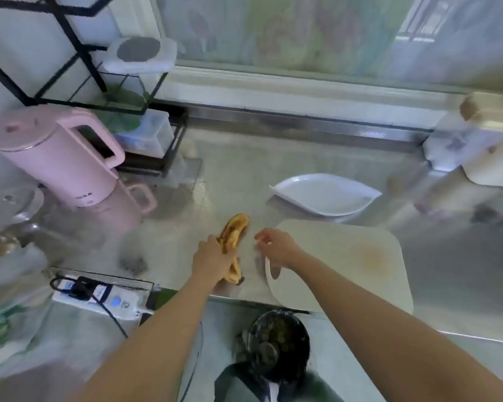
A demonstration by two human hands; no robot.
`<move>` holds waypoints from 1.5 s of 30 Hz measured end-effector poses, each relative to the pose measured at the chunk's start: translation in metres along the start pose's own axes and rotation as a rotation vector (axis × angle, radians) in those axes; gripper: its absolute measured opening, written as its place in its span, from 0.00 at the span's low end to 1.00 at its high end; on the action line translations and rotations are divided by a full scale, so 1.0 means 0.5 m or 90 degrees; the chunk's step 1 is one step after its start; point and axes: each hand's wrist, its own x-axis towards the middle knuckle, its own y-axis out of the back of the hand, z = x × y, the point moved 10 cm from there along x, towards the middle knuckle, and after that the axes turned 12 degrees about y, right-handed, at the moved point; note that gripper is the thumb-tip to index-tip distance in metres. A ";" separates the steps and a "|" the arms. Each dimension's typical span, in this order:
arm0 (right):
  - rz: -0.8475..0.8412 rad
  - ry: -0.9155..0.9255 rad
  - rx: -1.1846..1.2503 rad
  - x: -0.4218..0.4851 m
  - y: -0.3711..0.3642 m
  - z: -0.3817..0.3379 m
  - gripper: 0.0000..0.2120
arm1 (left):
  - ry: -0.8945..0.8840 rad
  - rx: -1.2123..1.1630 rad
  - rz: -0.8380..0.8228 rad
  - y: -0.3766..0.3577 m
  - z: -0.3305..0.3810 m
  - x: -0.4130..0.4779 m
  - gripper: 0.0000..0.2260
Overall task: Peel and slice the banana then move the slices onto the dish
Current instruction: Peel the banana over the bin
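My left hand [212, 256] grips the banana [235, 227] around its middle. The banana lies on the table [447, 271], just left of the cutting board [346, 265]. My right hand [276, 248] hovers at the board's left edge with its fingers bent; blur hides whether it pinches anything. The white dish [325, 195] sits behind the board. A pink kettle [55, 158] stands far left, and a power strip [99, 294] lies at the near left edge. My fingers cover the banana's middle.

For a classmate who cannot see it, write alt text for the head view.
The left hand grips a banana on a steel counter, with the right hand beside it at the edge of a board. A white dish lies behind the board.
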 end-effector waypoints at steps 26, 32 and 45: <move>0.284 0.042 0.611 -0.356 0.010 0.135 0.11 | -0.237 -0.155 -0.311 -0.182 0.032 -0.290 0.13; 0.277 0.045 0.541 -0.400 -0.021 0.157 0.10 | -0.243 -0.043 -0.366 -0.226 0.004 -0.318 0.16; 0.365 -0.089 0.431 -0.435 -0.070 0.226 0.05 | -0.245 0.093 -0.480 -0.304 -0.010 -0.304 0.22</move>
